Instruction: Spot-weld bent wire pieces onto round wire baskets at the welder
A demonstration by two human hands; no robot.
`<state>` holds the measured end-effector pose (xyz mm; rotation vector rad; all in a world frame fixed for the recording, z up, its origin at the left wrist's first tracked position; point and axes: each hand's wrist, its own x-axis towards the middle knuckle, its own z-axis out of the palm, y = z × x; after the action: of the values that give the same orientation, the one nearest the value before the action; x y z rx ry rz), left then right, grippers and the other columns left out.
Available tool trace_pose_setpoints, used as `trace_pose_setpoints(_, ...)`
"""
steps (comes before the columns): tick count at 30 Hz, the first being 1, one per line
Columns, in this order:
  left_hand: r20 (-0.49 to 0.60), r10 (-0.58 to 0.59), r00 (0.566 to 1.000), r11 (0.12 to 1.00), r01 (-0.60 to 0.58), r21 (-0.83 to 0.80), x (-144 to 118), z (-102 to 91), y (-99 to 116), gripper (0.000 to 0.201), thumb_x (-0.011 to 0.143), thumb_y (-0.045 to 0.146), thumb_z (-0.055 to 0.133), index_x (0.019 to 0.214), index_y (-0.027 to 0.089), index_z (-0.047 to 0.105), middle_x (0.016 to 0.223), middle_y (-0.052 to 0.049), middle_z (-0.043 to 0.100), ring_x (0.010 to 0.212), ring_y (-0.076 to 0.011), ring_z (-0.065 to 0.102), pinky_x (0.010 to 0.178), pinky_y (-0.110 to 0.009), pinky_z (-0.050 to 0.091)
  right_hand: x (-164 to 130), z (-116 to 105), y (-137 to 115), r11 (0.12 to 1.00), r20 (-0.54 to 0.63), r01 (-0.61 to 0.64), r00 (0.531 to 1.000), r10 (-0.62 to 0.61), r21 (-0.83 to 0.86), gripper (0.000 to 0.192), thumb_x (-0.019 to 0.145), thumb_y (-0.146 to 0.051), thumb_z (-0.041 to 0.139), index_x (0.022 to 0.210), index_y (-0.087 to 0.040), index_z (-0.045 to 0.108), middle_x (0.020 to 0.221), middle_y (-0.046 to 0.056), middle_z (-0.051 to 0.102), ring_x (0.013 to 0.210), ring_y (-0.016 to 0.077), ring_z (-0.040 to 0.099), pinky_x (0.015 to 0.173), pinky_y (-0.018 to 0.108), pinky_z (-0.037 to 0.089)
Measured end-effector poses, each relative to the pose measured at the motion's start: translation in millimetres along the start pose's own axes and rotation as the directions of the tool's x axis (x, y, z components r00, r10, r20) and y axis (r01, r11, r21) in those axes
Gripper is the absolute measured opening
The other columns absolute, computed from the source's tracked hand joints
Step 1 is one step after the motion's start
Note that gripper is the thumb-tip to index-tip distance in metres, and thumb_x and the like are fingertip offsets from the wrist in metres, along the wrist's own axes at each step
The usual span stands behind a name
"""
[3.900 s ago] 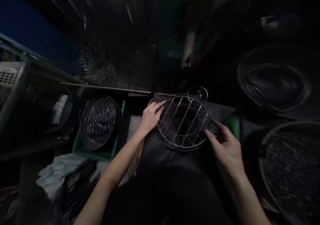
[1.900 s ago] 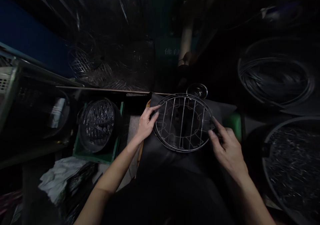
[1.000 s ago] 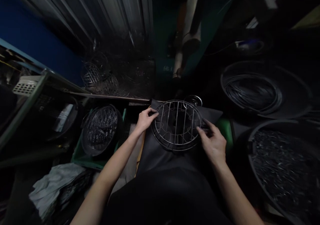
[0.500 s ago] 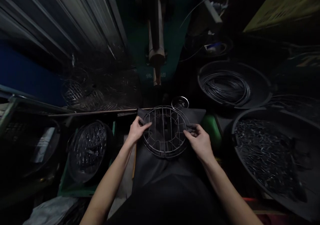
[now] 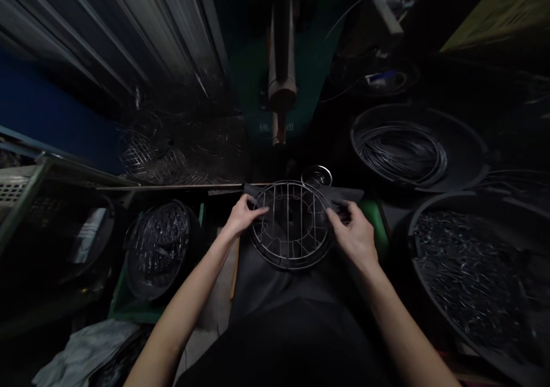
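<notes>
Your left hand and right hand pinch opposite rims of the round wire rack, lying flat on the dark cloth over your lap. The fingertip grips look light, so the rack could tip or snag the cloth, and pushed forward it could knock the small metal cup just beyond.

wire rack centre | wire stack left | coil tub right-behind

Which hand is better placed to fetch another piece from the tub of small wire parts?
Right hand: the tub sits on its side. Left hand grips the round wire rack opposite.
</notes>
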<state>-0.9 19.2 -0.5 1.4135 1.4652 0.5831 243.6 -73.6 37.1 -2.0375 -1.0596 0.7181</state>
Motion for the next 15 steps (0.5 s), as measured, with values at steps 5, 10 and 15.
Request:
trace_pose_setpoints(5,-0.022,0.029,0.999,0.957,-0.021,0.290,-9,-7.4,11,0.034,0.069,0.050,0.070,0.081,0.020,0.060,0.083,0.000,0.060,0.076,-0.0146,0.054,0.071,-0.026,0.041,18,-2,9,0.997,0.144,0.020,0.990,-0.010,-0.071,0.036,0.071,-0.051,0.057,0.082,-0.019,0.066,0.081,0.005,0.067,0.071,0.0193,0.058,0.071,0.033,0.044)
trace_pose_setpoints(10,-0.038,0.037,0.999,0.972,-0.027,0.235,-13,-6.0,4,0.036,0.070,0.054,0.067,0.080,0.020,0.061,0.083,0.001,0.061,0.072,-0.0132,0.054,0.068,-0.025,0.040,30,-3,3,0.993,0.231,0.043,0.973,-0.016,-0.111,0.034,0.070,-0.050,0.056,0.081,-0.020,0.065,0.077,0.004,0.068,0.071,0.0193,0.059,0.067,0.031,0.043)
trace_pose_setpoints(15,-0.025,-0.007,1.000,0.996,0.009,0.085,-9,-1.7,-4,0.039,0.067,0.053,0.070,0.086,0.020,0.061,0.080,0.002,0.063,0.073,-0.0131,0.056,0.066,-0.023,0.040,33,-3,-17,0.969,0.238,0.148,0.966,-0.099,-0.197,0.024,0.068,-0.045,0.055,0.064,-0.021,0.054,0.057,0.001,0.058,0.059,0.0169,0.054,0.060,0.029,0.039)
